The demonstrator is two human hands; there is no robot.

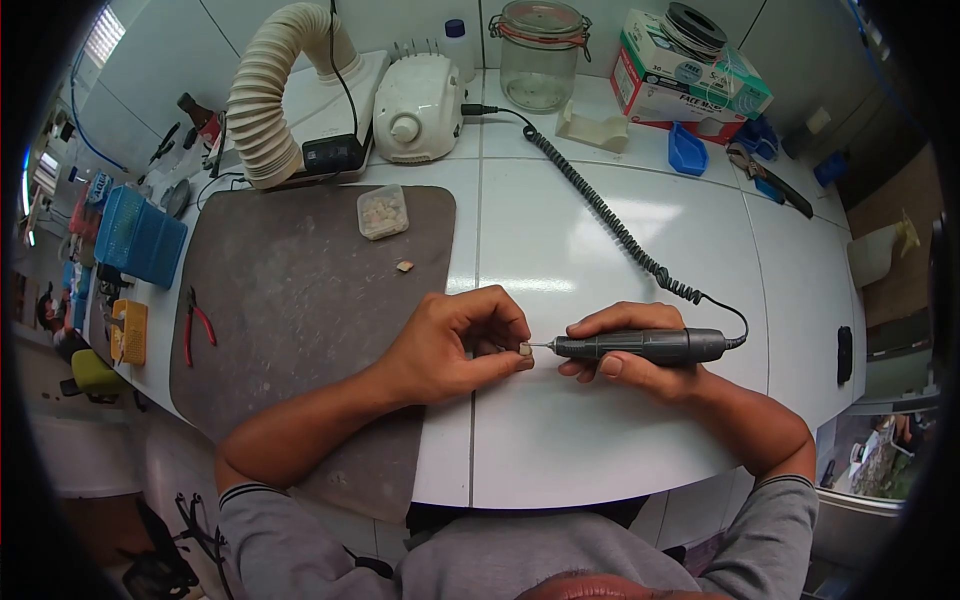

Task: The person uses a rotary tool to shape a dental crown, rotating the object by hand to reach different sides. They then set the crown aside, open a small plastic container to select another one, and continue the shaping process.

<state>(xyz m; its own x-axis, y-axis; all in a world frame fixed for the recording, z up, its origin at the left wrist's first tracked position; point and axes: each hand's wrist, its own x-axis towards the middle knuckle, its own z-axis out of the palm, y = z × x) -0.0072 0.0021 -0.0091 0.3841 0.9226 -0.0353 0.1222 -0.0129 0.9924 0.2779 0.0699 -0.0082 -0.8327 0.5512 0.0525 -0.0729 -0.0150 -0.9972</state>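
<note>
A tiny pale piece (525, 349), small and blocky, is pinched between the thumb and fingertips of the left hand (455, 347), just above the smooth white worktop (560, 250). A dark grey handpiece (640, 346), long and round like a fat pen, is wrapped by the curled fingers of the right hand (630, 352), so that grip is closed around it. The thin metal tip of the handpiece is held right against the pale piece. A black curly cord (600, 205) is stretched from the handpiece to a rounded white motor box (418, 108). A flat grey mat (300, 300) is laid to the left, with a small clear box (382, 211) and red-handled pliers (196, 325) nearby. A ribbed cream hose (270, 95) and a glass jar (540, 55) are set at the back.
</note>
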